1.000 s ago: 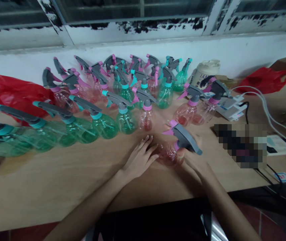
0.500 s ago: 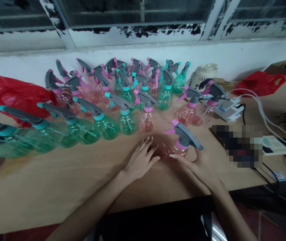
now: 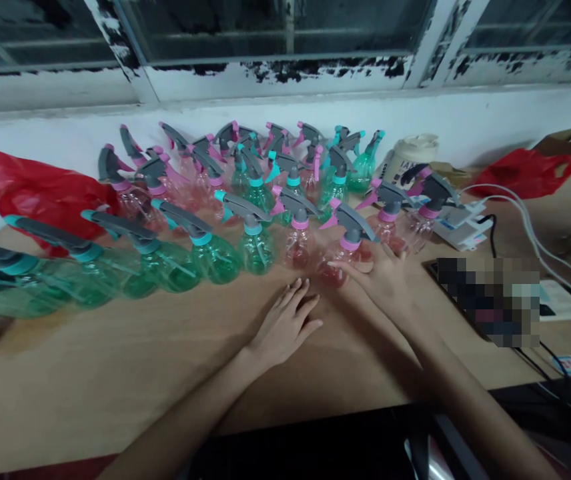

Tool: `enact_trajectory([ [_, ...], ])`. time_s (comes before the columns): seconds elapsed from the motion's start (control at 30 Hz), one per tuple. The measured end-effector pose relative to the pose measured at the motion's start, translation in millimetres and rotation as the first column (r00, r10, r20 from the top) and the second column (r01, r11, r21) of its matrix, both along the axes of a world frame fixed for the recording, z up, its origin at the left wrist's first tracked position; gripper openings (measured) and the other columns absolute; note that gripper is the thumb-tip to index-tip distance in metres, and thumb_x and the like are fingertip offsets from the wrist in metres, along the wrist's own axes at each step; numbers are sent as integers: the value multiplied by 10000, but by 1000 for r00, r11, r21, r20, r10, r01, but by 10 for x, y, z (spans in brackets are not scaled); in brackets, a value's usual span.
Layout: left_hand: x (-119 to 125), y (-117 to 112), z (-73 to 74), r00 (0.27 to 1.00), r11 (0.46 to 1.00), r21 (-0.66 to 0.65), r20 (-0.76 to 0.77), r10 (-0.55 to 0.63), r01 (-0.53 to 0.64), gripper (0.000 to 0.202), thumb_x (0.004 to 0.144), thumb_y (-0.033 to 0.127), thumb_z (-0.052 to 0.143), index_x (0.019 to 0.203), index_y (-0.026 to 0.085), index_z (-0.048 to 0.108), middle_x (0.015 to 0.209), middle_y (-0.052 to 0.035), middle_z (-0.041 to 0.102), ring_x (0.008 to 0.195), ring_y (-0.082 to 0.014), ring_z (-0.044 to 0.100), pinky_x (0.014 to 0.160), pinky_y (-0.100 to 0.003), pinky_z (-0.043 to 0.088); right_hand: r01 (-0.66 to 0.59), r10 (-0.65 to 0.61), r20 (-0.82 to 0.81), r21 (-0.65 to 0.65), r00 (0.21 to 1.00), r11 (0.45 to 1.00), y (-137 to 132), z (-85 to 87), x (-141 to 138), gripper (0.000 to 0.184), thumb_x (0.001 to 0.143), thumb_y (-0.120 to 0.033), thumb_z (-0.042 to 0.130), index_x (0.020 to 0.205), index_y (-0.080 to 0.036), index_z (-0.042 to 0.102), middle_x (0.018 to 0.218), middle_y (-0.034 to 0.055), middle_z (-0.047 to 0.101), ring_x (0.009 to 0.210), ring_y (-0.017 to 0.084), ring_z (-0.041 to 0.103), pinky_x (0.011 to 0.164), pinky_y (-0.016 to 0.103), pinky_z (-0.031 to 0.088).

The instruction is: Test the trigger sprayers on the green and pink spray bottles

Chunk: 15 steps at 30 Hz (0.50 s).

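Observation:
My right hand [image 3: 383,280] has its thumb and fingers around a clear pink spray bottle [image 3: 336,265] with a grey and pink trigger head. That bottle stands upright at the right end of the front row, beside another pink spray bottle [image 3: 298,248]. Flat on the table [image 3: 165,373], my left hand [image 3: 285,327] lies with fingers spread and holds nothing. To its upper left a row of green spray bottles [image 3: 217,257] with grey and teal heads runs leftward. Two more pink bottles [image 3: 418,230] stand just behind my right hand.
Several more pink and green bottles crowd by the wall. A red plastic bag [image 3: 50,193] lies at the left, another red bag [image 3: 523,170] at the right. White boxes [image 3: 458,227], a cream container [image 3: 413,157], cables [image 3: 525,213] and a partly blurred dark object [image 3: 465,293] occupy the right side.
My right hand has moved the pink spray bottle away from me and slightly left, up to the front row. My left hand stays spread on the table.

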State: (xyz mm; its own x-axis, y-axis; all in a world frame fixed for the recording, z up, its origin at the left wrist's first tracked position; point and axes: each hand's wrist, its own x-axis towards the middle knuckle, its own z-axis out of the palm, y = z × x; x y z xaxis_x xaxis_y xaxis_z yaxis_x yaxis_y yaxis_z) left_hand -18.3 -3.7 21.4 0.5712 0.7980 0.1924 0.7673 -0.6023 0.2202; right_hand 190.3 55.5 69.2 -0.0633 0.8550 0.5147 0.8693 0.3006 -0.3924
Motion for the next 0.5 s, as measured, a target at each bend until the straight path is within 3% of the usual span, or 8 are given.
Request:
enact_trajectory([
  [0.27, -7, 1, 4, 1000, 1000, -6, -12, 2, -2, 492, 1001, 471, 323, 1324, 138, 486, 1477, -121, 367, 1407, -259, 216, 1135, -463, 240, 85, -85, 38, 8, 996, 996, 105, 54, -114, 557, 884, -598, 398, 1053, -116, 620, 959, 202, 704, 965, 380, 622, 861, 545, 359],
  [0.5, -11, 9, -15, 1000, 1000, -8, -14, 2, -2, 486, 998, 465, 341, 1329, 139, 484, 1486, -118, 353, 1409, -267, 203, 1136, -461, 237, 11, -11, -13, 17, 1000, 1000, 193, 77, -88, 493, 867, -490, 519, 1137, -87, 605, 1093, 216, 673, 1057, 368, 591, 874, 491, 422],
])
